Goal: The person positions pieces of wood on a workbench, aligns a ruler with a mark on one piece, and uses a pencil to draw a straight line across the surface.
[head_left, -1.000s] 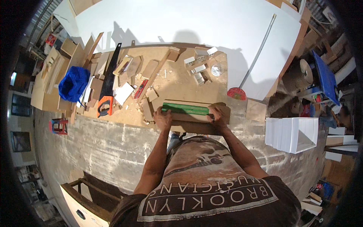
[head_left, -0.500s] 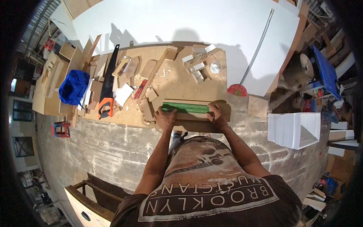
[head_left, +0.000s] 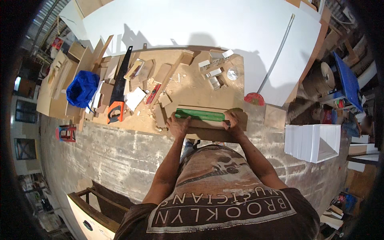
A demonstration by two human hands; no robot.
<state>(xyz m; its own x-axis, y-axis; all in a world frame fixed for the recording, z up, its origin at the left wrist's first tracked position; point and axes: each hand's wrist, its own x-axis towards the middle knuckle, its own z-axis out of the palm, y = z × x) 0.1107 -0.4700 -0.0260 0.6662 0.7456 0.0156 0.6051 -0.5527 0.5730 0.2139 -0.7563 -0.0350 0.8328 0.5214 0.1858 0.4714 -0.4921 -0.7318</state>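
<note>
A long green bar-shaped tool [head_left: 201,115], its exact kind unclear, lies crosswise on a narrow piece of wood [head_left: 206,123] at the bench's near edge. My left hand [head_left: 179,124] grips its left end, thumb along the near side. At the right end my right hand [head_left: 235,122] closes round the bar with bent fingers. My palms and fingers hide both ends of it. A wider brown board [head_left: 243,121] shows beneath and to the right of the wood.
On the wooden bench [head_left: 196,90] lie a handsaw [head_left: 117,100], a red tool [head_left: 153,94], wood offcuts, shavings and small white-edged blocks [head_left: 214,72]. A blue bag [head_left: 82,90] stands left. Beyond is a large white panel [head_left: 168,24]; a white cabinet [head_left: 312,142] stands right.
The whole view has shifted slightly. Both hands keep their grip on the green bar, which shows no clear movement against the bench.
</note>
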